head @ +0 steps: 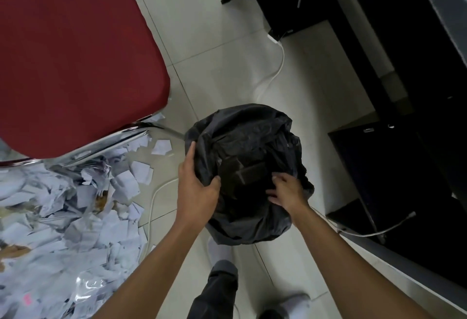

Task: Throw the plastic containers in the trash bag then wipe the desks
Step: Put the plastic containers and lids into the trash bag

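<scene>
Head view: a person stands over a black trash bag [247,139] on the pale tiled floor [222,48].
Bag position: its mouth is open; it sits between a red chair [75,53] and dark furniture [404,141], just in front of the feet [295,301] in white socks.
Bag contents: one dark boxy shape [243,170], too dim to name.
Left side: the left hand [197,187] grips the rim, thumb inside, fingers curled outside.
Right side: the right hand [285,192] lies on the rim with fingers slightly bent; whether it pinches the plastic I cannot tell.
Beside the bag: a heap of torn white paper [63,212] lies under the chair.
Cable: a white cable [279,65] runs towards the furniture.
</scene>
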